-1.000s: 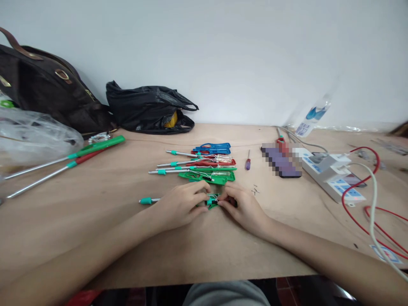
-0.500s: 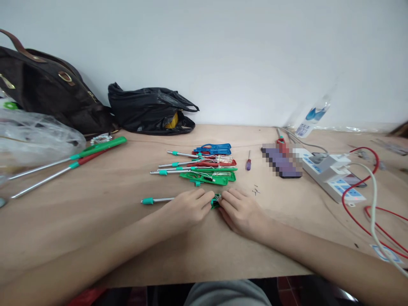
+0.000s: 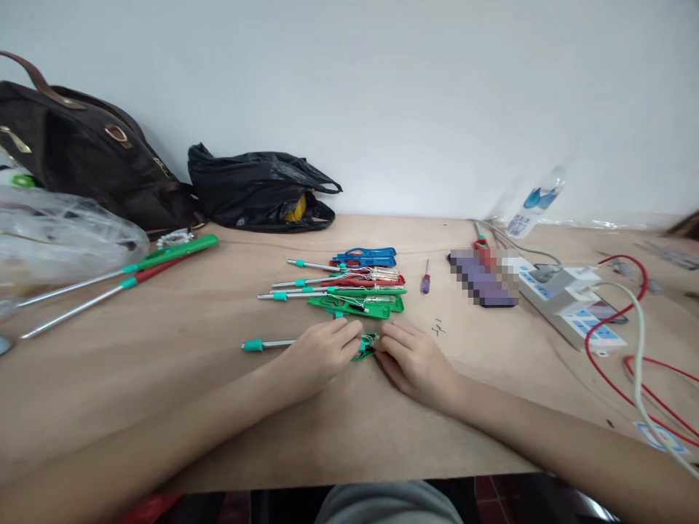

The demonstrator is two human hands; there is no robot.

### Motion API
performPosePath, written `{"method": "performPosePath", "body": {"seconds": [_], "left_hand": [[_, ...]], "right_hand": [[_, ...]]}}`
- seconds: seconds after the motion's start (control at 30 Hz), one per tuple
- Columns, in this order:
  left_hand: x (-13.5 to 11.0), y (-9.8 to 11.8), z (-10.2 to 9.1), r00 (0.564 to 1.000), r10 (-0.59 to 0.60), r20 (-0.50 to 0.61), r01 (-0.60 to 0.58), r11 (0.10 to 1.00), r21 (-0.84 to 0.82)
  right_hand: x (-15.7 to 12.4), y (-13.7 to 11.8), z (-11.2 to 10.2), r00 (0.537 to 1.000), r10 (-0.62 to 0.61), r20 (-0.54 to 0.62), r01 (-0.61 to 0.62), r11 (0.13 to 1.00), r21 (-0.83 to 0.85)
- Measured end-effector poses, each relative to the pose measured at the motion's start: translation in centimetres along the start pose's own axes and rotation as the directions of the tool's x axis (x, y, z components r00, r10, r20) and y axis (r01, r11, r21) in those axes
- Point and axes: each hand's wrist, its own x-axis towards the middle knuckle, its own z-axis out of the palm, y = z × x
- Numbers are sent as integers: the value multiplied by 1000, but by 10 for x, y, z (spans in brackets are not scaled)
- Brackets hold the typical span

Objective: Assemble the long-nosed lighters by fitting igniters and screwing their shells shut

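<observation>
On the table in front of me lies a green handle (image 3: 365,354) with thin white wires in it and a metal tube (image 3: 277,343) running left to a teal end piece. My left hand (image 3: 326,355) is closed over the handle where the tube enters it. The fingers of my right hand (image 3: 415,362) are pinched at the handle's right end. Both hands cover most of the handle, so the exact grip is hidden. Just beyond lie several similar opened handles (image 3: 354,309) with metal tubes and wires. Several small screws (image 3: 437,329) lie to the right.
A small purple screwdriver (image 3: 425,282) lies beyond the screws, with a phone (image 3: 483,280) further right. A white power strip (image 3: 573,313) and red cable (image 3: 590,349) occupy the right side. At left are two long-tubed handles (image 3: 175,251), a black plastic bag (image 3: 245,189) and a brown bag (image 3: 92,145).
My left hand has shifted very slightly left, and more of the wires and green handle shows between the hands. The other objects stay in place.
</observation>
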Motion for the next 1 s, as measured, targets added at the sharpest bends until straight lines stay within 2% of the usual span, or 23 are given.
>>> {"method": "performPosePath", "body": {"seconds": [0.2,0.33,0.43,0.5,0.57,0.63,0.73,0.83,1.0], "left_hand": [[6,4,-1,996,90,-18,-88,991,105],[6,6,-8,994,90,59,-92,995,33],[5,2,-16,991,46,125,-35,995,-89],[5,-6,-21,989,-7,149,48,962,-268],[5,-14,-23,984,-88,153,151,869,-471],[5,-22,-24,974,-184,135,228,782,-580],[4,-27,-23,954,-279,108,288,756,-587],[2,-28,-22,950,-275,147,310,786,-534],[0,-26,-17,942,-265,208,334,812,-479]], "right_hand": [[-3,1,1,997,-49,51,52,998,-48],[-6,0,1,991,-95,93,104,990,-95],[-4,1,-1,990,-82,113,91,993,-78],[-2,2,-4,992,-33,125,37,999,-23],[1,5,-6,989,45,143,-54,997,61],[3,7,-7,980,115,161,-138,981,140],[4,7,-9,969,171,181,-206,959,197],[5,5,-9,963,190,193,-228,954,196],[5,3,-7,973,99,207,-110,993,40]]}}
